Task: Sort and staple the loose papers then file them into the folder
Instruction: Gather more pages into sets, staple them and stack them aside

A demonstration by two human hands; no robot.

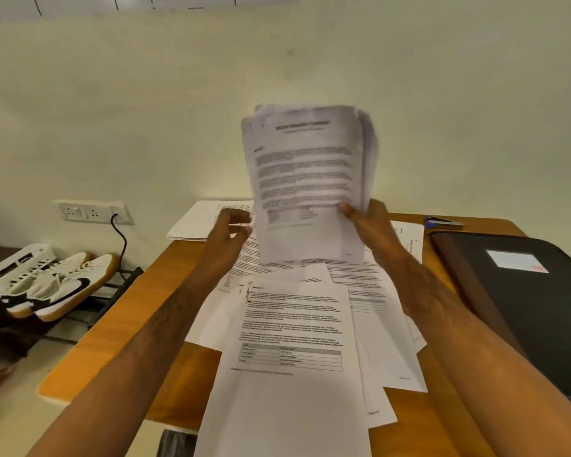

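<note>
My right hand (371,225) pinches a blurred bundle of papers (310,179) upright at frame centre; my left hand (226,234) is half open beside it, holding nothing. Sheets could slip out, because only one corner is gripped. Loose papers (294,331) overhang the table (119,311) near edge; the folder (521,301) at right leaves little room.

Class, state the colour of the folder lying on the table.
Black folder, with a pale label; the head view shows it best.
</note>
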